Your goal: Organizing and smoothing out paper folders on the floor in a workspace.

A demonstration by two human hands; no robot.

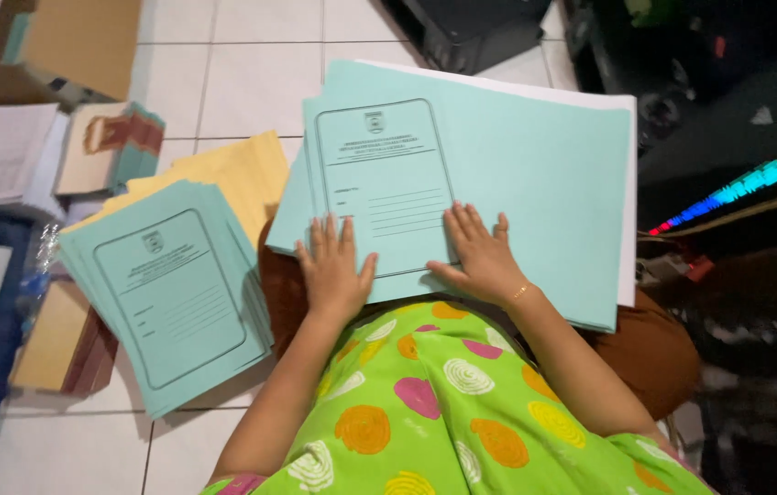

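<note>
Green spotted cloth (pixel 425 403) covers our lap, nearest. Beyond it, one stack of pale blue folders (pixel 517 174) lies under both palms: left hand (pixel 335 270) and right hand (pixel 480 257), fingers spread flat. Left of our left hand, a second blue stack (pixel 173 298), then one yellow folder (pixel 242 174).

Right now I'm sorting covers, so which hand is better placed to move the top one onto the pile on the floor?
Probably the left hand: it lies flat on the cover nearest the pile. The right hand would have to cross over.
</note>
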